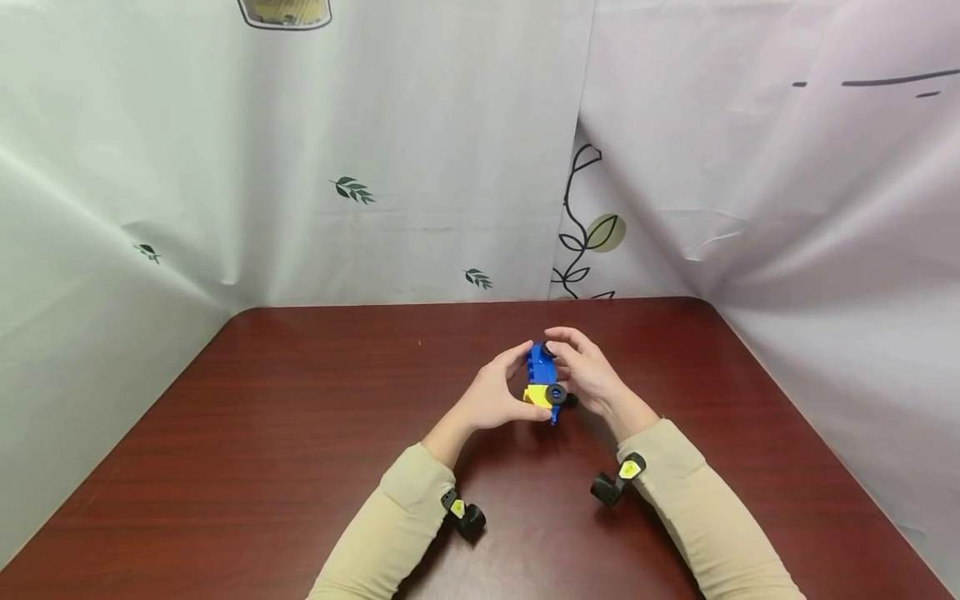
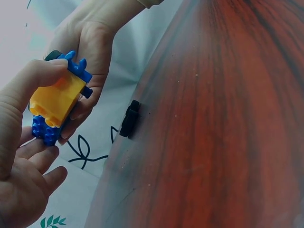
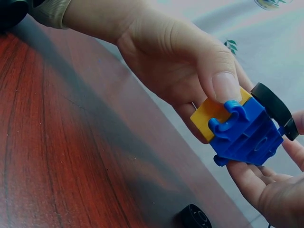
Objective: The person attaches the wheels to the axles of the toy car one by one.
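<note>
A small toy car of blue and yellow building bricks is held up over the table between both hands. My left hand grips it from the left, its thumb on the yellow brick and its fingers at the far blue end. My right hand holds the other side, thumb and fingers at a black wheel near the far end. Another black wheel sits beside the yellow brick. In the right wrist view, the car's blue underside faces the camera, with two curved hooks at one end.
A loose black wheel lies on the dark red wooden table, close under the hands. White fabric with printed leaves hangs behind and at both sides of the table. Each wrist wears a small black camera.
</note>
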Demonstrator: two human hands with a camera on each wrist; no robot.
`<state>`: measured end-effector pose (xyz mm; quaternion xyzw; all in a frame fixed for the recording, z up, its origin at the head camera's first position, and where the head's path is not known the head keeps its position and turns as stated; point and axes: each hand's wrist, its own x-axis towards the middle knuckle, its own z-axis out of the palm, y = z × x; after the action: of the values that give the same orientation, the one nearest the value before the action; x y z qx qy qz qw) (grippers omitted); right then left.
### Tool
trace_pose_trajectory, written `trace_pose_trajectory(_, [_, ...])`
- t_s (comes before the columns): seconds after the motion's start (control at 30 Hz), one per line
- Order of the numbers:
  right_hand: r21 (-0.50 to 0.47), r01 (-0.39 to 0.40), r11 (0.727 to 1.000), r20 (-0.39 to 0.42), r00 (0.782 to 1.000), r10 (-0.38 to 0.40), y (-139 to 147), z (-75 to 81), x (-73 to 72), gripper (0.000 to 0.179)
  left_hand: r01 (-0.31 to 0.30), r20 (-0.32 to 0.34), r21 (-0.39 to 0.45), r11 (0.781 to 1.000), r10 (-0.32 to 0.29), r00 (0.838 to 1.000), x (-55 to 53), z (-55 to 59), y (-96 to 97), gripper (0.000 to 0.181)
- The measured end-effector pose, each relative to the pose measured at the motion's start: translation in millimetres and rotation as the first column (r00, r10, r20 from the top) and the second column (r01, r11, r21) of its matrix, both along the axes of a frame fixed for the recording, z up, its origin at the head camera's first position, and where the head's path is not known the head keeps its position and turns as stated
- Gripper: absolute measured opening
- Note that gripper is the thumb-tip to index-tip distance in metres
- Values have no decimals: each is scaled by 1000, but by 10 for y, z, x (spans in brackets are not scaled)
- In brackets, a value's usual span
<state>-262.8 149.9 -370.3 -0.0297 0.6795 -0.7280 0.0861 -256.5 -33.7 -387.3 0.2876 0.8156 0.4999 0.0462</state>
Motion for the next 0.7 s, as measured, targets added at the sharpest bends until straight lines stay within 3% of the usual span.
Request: trace_pose_trajectory(0.7, [-57,6,998,18,1000,-5,-29,-1,11,13,-5,-16,-17,1000,5,1000,-5,-6,-14,101])
